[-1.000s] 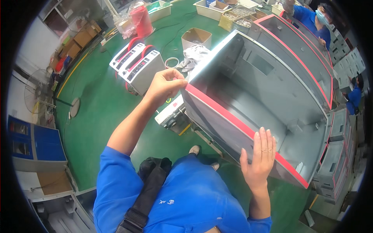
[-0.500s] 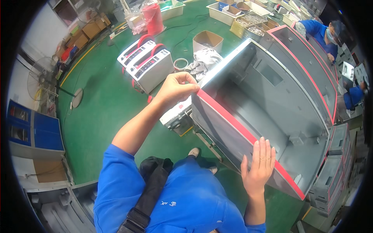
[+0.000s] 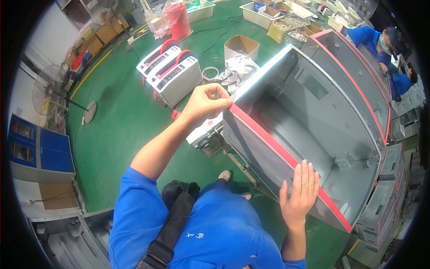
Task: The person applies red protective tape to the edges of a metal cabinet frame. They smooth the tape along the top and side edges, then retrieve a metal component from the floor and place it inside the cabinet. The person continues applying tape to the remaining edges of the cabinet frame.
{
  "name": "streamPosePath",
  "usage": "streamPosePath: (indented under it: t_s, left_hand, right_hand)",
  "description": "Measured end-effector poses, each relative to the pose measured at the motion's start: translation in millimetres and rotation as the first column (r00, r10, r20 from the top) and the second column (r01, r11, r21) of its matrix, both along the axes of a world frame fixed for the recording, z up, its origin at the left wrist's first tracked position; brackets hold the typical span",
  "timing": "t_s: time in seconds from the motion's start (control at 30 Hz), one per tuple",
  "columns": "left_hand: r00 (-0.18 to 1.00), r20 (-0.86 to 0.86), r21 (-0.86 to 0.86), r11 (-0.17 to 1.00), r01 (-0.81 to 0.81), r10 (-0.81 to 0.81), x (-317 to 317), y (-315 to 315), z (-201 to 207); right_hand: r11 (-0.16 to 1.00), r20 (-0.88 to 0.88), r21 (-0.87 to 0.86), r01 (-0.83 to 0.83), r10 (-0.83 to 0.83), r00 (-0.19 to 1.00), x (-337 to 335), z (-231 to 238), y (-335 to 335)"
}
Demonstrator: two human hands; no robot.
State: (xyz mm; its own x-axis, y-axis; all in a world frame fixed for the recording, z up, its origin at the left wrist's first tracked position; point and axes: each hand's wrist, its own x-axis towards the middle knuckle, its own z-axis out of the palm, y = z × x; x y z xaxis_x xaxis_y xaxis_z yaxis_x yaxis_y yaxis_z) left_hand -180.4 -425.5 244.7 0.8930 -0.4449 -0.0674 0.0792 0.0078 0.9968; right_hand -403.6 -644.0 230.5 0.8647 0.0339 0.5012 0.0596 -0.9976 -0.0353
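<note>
A large grey metal cabinet (image 3: 313, 114) lies open side up in front of me, to the right. Red tape (image 3: 272, 142) runs along its near rim from corner to corner. At the tape's far left end my left hand (image 3: 207, 104) pinches it between thumb and fingertips at the corner. My right hand (image 3: 299, 193) lies flat, fingers together and thumb apart, against the taped rim nearer its right end. The cabinet's left rim shows bare bright metal.
Two white tape dispensers (image 3: 172, 76) with red rolls stand beyond my left hand. A tape ring (image 3: 209, 73), a grey cloth (image 3: 238, 71) and a cardboard box (image 3: 242, 47) lie near. Another red-edged cabinet (image 3: 354, 76) stands behind; a co-worker (image 3: 374, 42) bends beside it. A fan (image 3: 51, 92) stands left.
My hands keep their places on the tape, with hardly any movement. The view has shifted slightly. A second person at the far right has moved an arm.
</note>
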Motion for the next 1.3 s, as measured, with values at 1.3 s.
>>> streamPosePath:
  t_s: [1.3]
  left_hand:
    - [0.979, 0.070, -0.051, 0.979, 0.197, -0.193, 61.5, 39.9, -45.6]
  right_hand:
    - [0.988, 0.188, 0.083, 0.131, -0.145, 0.971, 150.5, -16.4, 145.0]
